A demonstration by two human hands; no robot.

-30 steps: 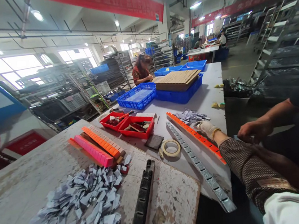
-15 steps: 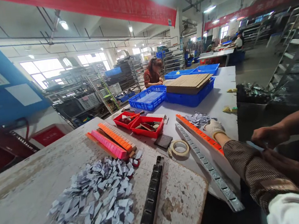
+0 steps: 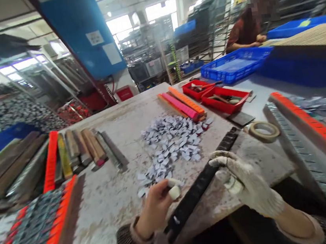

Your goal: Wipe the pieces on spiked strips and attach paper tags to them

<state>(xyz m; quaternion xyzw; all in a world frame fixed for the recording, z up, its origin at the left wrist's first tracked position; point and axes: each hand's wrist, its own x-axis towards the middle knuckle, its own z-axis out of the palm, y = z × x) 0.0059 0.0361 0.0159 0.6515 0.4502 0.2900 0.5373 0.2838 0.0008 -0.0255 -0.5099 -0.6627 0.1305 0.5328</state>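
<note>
A long black slotted bar [image 3: 200, 186] lies slantwise on the worn tabletop in front of me. My left hand [image 3: 155, 206] is bare-skinned, just left of the bar's near end. Its thumb and forefinger are pinched, with something white at the tips that I cannot make out. My right hand [image 3: 244, 183], in a whitish glove, is at the bar's right side. Its fingers are curled in at the bar's edge, and whatever is between them is hidden. A loose heap of small grey-white pieces [image 3: 173, 140] lies beyond my left hand.
Orange and pink slotted strips [image 3: 183, 105], red trays [image 3: 226, 102] and a tape roll [image 3: 263, 130] stand beyond. Wooden and metal bars [image 3: 85, 147] lie left, an orange-edged filled row [image 3: 31, 237] nearer. At right is another orange strip [image 3: 315, 127]. A person [image 3: 243, 29] sits across the table.
The view has swung left. My gloved right hand has come from the orange strip on the right to the black bar. My left hand has come into view; the co-worker's hands at right have left it.
</note>
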